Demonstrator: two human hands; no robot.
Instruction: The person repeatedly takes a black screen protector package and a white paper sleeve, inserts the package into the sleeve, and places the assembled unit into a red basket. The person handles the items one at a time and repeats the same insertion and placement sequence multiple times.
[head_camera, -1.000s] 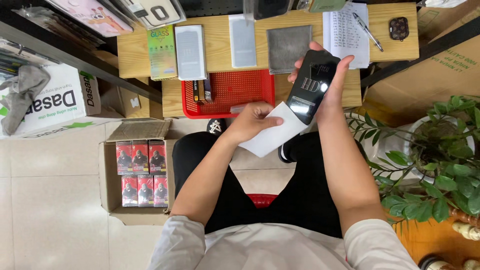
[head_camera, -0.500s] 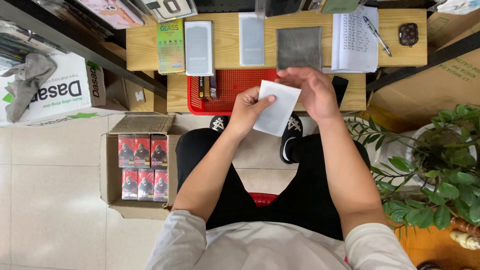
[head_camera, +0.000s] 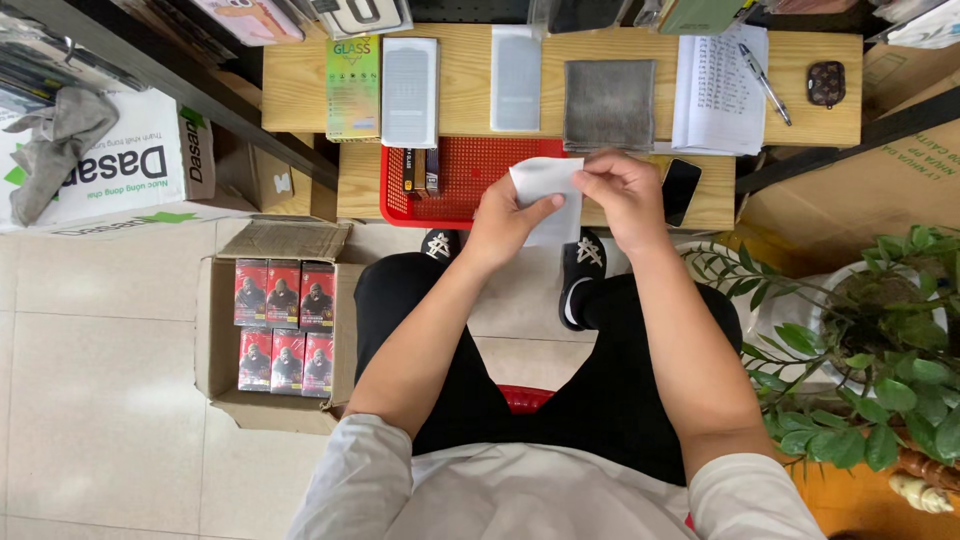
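Both hands met over the near edge of the low wooden bench (head_camera: 300, 85), sharing one small white packet (head_camera: 548, 195), probably a wipe sachet or thin sleeve, though its print could not be made out. The left hand (head_camera: 505, 215) was closed on the packet's lower left edge, thumb over the front face and fingers behind, which kept the sheet flat and facing the person. The right hand (head_camera: 622, 195) pinched the top right corner between thumb and forefinger, a grip that looked suited to tearing or peeling rather than carrying. The packet hung in the air between the two grips, above the lap and just in front of the red mesh tray (head_camera: 470, 170), touching neither. Just beyond the right hand's knuckles a black phone (head_camera: 681, 190) lay on the bench edge, close enough to be picked up again without stretching. Farther out from the grip sat a grey cloth (head_camera: 608, 103), two white screen-protector boxes (head_camera: 412, 90), and a sheet of handwritten paper with a pen (head_camera: 762, 82) on it. Well to the left of the left forearm, an open cardboard carton (head_camera: 220, 340) on the floor held red boxes in rows.
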